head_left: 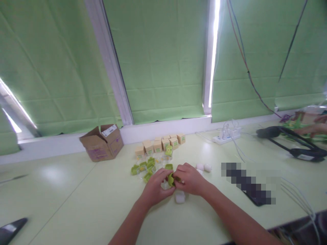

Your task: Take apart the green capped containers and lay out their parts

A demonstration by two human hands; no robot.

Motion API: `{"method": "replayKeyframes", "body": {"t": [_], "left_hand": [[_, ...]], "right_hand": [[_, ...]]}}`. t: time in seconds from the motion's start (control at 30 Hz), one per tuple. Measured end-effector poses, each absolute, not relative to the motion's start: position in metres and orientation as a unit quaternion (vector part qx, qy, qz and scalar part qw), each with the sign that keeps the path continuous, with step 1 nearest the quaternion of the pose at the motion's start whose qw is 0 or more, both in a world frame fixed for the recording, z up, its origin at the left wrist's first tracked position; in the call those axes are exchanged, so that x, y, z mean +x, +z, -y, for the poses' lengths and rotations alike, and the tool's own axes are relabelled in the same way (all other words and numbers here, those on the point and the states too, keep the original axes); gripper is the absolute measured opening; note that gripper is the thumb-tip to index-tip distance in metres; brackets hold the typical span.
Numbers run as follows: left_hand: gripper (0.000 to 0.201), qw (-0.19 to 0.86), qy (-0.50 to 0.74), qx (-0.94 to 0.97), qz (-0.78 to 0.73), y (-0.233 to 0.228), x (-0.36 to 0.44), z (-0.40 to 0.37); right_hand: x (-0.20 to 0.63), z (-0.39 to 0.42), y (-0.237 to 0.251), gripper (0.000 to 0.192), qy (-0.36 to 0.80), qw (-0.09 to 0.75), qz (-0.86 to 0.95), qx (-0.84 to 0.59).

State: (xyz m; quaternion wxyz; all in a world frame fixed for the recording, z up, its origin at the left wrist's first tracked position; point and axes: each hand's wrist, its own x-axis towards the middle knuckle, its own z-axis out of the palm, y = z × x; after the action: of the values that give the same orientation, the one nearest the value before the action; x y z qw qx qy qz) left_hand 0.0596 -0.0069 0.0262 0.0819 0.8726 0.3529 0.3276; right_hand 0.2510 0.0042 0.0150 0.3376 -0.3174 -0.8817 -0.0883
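Note:
Over the middle of the table, my left hand [156,187] and my right hand [191,178] meet around a small green plastic piece [170,180]. The fingers of both hands are closed on it, and they partly cover it. Clear plastic shows beside it, near my left palm. Behind and left of my hands lie several green-topped clear plastic containers [150,166]. One green container [168,149] stands farther back, by the small boxes. A white roll-shaped piece [180,197] lies just below my hands, and similar white pieces [204,167] are right of my right hand.
Several small tan boxes [158,145] stand behind the containers. An open cardboard carton [103,143] is at the back left. To the right are a pixelated dark object [249,185], a power strip [227,136], cables and a black headset-like item [293,143]. Another person's hand [313,129] shows far right.

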Motion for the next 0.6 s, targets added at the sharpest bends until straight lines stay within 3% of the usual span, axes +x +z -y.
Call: {"method": "replayKeyframes", "body": {"t": [0.43,0.6], "left_hand": [[0.037,0.070,0.333,0.866,-0.365,0.031,0.060,0.009],[0.038,0.063,0.340,0.858,-0.380,0.028,0.052,0.004]], "right_hand": [[0.253,0.004,0.024,0.005,0.058,0.396,0.864,-0.305],[0.262,0.002,0.026,0.007,0.107,0.476,0.816,-0.311]]}}
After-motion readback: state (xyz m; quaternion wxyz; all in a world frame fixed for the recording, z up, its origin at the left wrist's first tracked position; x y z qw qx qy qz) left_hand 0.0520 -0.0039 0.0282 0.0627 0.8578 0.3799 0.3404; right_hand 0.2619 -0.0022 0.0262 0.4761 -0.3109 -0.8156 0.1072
